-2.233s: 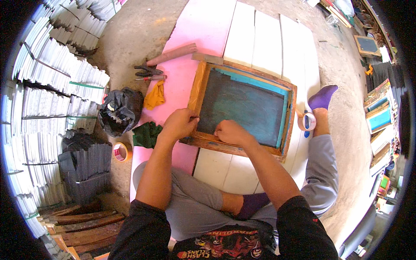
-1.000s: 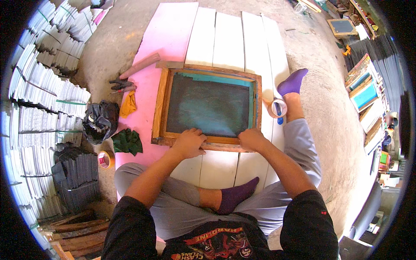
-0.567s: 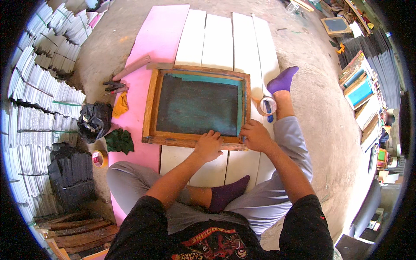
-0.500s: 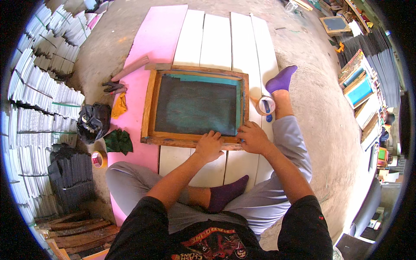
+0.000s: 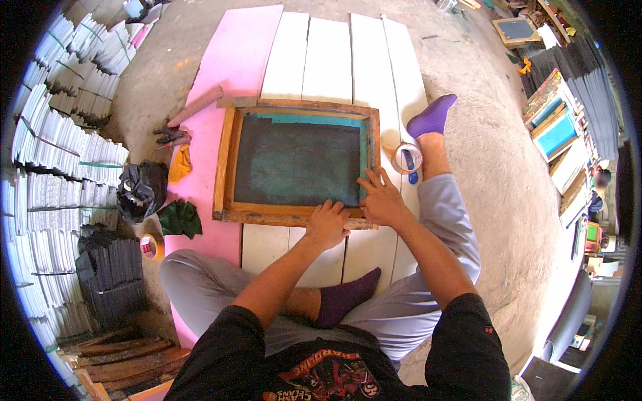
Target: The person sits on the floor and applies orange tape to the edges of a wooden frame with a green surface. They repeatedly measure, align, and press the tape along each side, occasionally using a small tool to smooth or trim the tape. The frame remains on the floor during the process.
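Note:
A wooden silkscreen frame (image 5: 294,160) lies flat before me, its mesh dark with teal along the far and right edges. My left hand (image 5: 328,222) rests over the near rail, fingers laid on the mesh edge and thumb out to the side. At the near right corner is my right hand (image 5: 382,198), with fingers spread over the right rail and the teal strip. Neither hand shows anything held. Just right of the frame a roll of tape (image 5: 407,158) sits beside a small blue object (image 5: 412,178).
Pink and white boards (image 5: 326,60) lie under the frame. On the left are a rolled tube (image 5: 196,107), an orange cloth (image 5: 180,166), a dark green cloth (image 5: 180,218), a black plastic bag (image 5: 142,192) and yellow tape (image 5: 152,246). Bundled stacks (image 5: 50,140) line the left; more frames (image 5: 558,134) lean right.
My right hand has shifted up from the corner onto the right rail, its fingers stretching out. The left hand stays at the near rail. The whole view has shifted slightly.

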A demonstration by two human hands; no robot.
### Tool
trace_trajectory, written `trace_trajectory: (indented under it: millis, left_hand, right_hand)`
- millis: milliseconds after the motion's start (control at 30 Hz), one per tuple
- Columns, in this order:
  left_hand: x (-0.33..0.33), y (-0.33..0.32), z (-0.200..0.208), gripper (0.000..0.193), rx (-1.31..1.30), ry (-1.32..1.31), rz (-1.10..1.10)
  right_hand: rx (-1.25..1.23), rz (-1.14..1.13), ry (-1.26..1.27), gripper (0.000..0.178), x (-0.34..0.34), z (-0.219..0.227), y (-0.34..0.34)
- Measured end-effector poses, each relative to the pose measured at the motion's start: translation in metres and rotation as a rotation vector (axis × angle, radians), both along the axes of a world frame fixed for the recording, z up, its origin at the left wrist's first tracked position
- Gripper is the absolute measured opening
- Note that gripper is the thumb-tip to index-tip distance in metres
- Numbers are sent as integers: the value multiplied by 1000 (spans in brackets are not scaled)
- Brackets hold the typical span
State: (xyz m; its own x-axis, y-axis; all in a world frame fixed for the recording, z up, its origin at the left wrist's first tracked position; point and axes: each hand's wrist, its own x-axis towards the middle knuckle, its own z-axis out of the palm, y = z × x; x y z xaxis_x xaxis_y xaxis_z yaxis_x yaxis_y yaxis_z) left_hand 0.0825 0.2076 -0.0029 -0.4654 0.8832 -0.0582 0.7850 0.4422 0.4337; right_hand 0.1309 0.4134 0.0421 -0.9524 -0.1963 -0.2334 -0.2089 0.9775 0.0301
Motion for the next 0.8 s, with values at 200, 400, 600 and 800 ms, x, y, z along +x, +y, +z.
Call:
trace_trajectory:
  millis: [200,400,600,800]
  left_hand:
    - [4,4,9,45,-43,1,-2]
    - [-1,3,-10,42,-23,11,-27]
    - [-19,-25,-1,43,-129,-30,7]
    - [-19,-22,-2,50,-199,-35,-43]
  right_hand:
    - [-149,-85,-96,17,-5,13,1]
    - [-15,-7,49,21,6,4,-7]
    - [-403,-105,-194,31,7,17,-44]
    - [-399,-278,-130,38,26,-19,-61]
